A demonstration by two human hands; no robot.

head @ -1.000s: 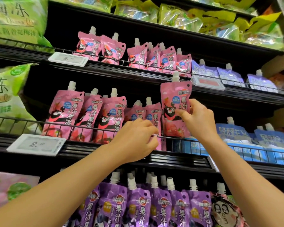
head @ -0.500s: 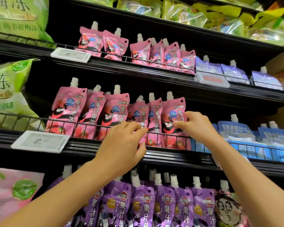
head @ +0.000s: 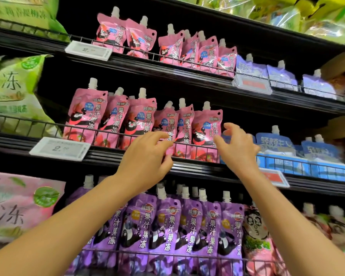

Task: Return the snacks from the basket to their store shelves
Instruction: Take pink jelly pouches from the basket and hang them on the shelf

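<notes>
Both hands up at mid shelf [head: 197,169], neither holding anything. L hand [head: 147,158] fingers loosely curled, tips just by pink pouches; R hand [head: 237,148] spread loose, beside the rightmost pink pouch [head: 206,128]. That pouch stands upright behind the wire rail [head: 108,133], next to blue pouches [head: 275,140].

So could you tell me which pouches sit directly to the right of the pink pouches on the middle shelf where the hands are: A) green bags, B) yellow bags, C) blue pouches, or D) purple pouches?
C: on the middle shelf, the blue pouches stand just right of the rightmost pink pouch, past the right hand; the purple pouches are on the shelf below.
</notes>
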